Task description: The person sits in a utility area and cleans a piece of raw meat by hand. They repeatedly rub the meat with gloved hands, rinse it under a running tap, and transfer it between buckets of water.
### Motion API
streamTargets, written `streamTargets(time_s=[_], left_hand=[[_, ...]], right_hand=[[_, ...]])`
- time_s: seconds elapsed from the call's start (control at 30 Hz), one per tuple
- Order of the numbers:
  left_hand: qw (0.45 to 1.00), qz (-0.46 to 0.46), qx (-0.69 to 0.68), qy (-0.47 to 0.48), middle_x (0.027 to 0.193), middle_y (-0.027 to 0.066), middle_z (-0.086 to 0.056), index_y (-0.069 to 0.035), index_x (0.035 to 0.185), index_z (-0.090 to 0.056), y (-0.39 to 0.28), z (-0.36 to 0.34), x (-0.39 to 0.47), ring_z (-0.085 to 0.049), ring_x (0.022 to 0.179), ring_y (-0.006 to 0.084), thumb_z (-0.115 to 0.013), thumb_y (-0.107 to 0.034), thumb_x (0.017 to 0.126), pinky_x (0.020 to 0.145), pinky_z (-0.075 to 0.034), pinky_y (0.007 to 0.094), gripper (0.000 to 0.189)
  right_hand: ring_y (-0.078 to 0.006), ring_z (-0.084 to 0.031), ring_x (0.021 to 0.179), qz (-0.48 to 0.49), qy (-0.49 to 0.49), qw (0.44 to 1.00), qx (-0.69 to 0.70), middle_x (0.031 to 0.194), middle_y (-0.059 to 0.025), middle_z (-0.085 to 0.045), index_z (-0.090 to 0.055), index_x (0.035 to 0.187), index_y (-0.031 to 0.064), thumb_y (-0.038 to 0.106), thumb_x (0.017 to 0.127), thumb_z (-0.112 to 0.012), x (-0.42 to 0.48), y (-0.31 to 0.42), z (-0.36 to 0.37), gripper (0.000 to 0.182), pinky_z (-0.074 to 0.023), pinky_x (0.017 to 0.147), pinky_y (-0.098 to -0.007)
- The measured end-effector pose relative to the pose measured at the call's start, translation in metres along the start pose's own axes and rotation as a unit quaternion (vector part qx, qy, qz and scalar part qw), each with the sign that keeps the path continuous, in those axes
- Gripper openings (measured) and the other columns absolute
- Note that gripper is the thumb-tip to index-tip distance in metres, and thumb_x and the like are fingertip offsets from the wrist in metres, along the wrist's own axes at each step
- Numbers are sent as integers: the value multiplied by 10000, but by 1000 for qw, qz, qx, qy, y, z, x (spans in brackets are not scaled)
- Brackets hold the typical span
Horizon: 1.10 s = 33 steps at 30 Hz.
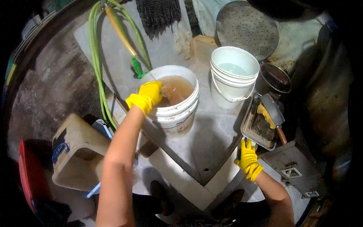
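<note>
My left hand [150, 92], in a yellow rubber glove, reaches over the near left rim of a white plastic bucket [181, 113]. Its fingers dip into brown, cloudy water [177, 89] and are partly hidden, so what they hold cannot be seen. In a matching yellow glove, my right hand [249, 159] is at the lower left corner of a metal tray [266, 144], its fingers extended by the edge. On the tray lies a dark metal blade-like tool [272, 109] with a wooden handle [281, 135]. A second white bucket [227, 96] with clear liquid stands behind the tray.
A green hose [97, 68] with a green spray nozzle [137, 67] lies left of the buckets. A beige plastic container [82, 142] rests on its side at left, near a red plastic object [31, 173]. A perforated round metal plate [246, 28] leans behind; a metal box [292, 164] stands at right.
</note>
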<state>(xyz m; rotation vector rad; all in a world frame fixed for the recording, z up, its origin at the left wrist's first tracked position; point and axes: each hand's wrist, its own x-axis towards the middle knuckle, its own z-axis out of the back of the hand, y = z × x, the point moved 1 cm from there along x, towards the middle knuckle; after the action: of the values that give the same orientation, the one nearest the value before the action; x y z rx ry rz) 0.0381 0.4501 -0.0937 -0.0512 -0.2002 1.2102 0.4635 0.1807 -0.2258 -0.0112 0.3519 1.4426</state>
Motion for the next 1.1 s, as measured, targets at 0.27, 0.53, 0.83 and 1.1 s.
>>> streamTargets(time_s=[0.27, 0.53, 0.83, 1.1], left_hand=[[917, -150, 299, 217, 1395, 161, -633, -153, 1289, -710, 27, -109, 77, -597, 1299, 336, -584, -335, 961, 1076, -475, 440, 395], [940, -185, 250, 139, 1264, 170, -704, -124, 1154, -767, -1, -79, 59, -667, 1183, 343, -569, -279, 960, 1024, -504, 459, 318], [986, 22, 124, -111, 1092, 207, -715, -80, 1058, -694, 29, 29, 24, -686, 1042, 411, -617, -221, 918, 885, -541, 499, 213], [944, 122, -113, -284, 1144, 239, -716, -69, 1220, -671, 66, 55, 13, -701, 1033, 413, -670, -248, 902, 881, -565, 486, 365]], right_hand=[[-477, -584, 1051, 161, -169, 972, 23, 1318, -305, -513, -556, 1180, -6, 98, 786, -712, 3, -25, -34, 436, -499, 916, -530], [-480, -561, 1109, 164, -97, 982, -3, 1350, -294, -502, -566, 1242, -17, 147, 812, -700, 6, -21, -17, 479, -499, 927, -532], [-426, -606, 1100, 302, -268, 888, 222, 1157, -216, -606, -597, 1244, 24, 66, 753, -761, 114, 114, 103, 520, -495, 966, -443], [-407, -686, 1059, 299, -89, 950, -7, 1129, -245, -710, -723, 1144, -2, 114, 751, -775, 265, 290, 132, 412, -555, 874, -448]])
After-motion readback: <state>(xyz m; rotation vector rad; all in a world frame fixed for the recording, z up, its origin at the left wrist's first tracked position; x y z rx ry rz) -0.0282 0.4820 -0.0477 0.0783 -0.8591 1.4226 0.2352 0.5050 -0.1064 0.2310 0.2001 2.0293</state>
